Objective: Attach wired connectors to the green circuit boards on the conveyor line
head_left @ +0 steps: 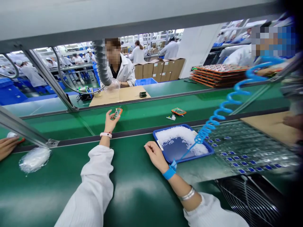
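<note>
My left hand (112, 121) reaches over the green conveyor belt (144, 121), its fingers closed on a small circuit board with an orange edge (118, 112). My right hand (155, 154) hovers over or rests on the green table (132, 170), fingers curled together, at the left edge of a blue tray (211, 152); whether anything small is between them is hidden. White pieces (175, 134) lie in that tray. Another orange-edged board (179, 111) and a small white part (172, 117) lie on the belt. A blue band with a coiled cord (214, 123) is round my right wrist.
A clear plastic bag (35, 159) lies at left, near another person's hand (8, 146). Metal posts (44, 75) cross the left side. Blue-marked parts (241, 157) and a black coil-patterned object (248, 195) are right. Stacked orange-edged panels (217, 75) stand behind; a person (123, 67) sits opposite.
</note>
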A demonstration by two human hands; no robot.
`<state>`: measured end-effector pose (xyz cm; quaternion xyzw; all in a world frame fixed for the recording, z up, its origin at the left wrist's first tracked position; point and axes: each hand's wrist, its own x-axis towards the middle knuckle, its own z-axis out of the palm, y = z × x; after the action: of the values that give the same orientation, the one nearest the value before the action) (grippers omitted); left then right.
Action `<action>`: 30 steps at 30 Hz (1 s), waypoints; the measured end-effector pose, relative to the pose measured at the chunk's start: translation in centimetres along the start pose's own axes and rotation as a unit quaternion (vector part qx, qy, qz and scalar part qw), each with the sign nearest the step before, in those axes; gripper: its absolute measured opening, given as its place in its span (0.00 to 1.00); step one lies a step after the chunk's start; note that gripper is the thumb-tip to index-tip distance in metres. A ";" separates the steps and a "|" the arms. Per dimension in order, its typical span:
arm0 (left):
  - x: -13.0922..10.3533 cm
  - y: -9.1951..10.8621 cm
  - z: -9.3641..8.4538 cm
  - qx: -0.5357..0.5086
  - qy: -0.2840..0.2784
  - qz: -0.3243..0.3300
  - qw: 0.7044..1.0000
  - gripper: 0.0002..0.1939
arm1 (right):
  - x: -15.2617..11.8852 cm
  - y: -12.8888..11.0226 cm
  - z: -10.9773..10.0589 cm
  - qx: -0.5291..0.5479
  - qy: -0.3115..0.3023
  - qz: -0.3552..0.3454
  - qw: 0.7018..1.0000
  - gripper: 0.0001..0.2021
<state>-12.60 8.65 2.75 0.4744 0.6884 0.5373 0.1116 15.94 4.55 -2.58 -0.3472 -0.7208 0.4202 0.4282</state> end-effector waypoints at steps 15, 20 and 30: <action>-3.1 -1.5 1.1 0.302 0.000 0.127 0.945 0.20 | -0.2 -0.7 -0.4 -0.021 -0.067 0.008 0.998 0.08; -6.1 0.4 3.6 0.288 -0.093 0.167 0.938 0.24 | -0.3 -0.9 -0.4 -0.034 -0.080 -0.011 0.996 0.07; -7.8 1.9 4.5 0.194 -0.091 0.212 0.953 0.20 | -0.4 -1.1 -0.7 -0.055 -0.108 -0.038 0.992 0.06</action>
<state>-4.47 5.38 -0.19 0.6688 0.6497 0.3594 -0.0375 16.56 3.93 -1.49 -0.2951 -0.7975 0.3987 0.3435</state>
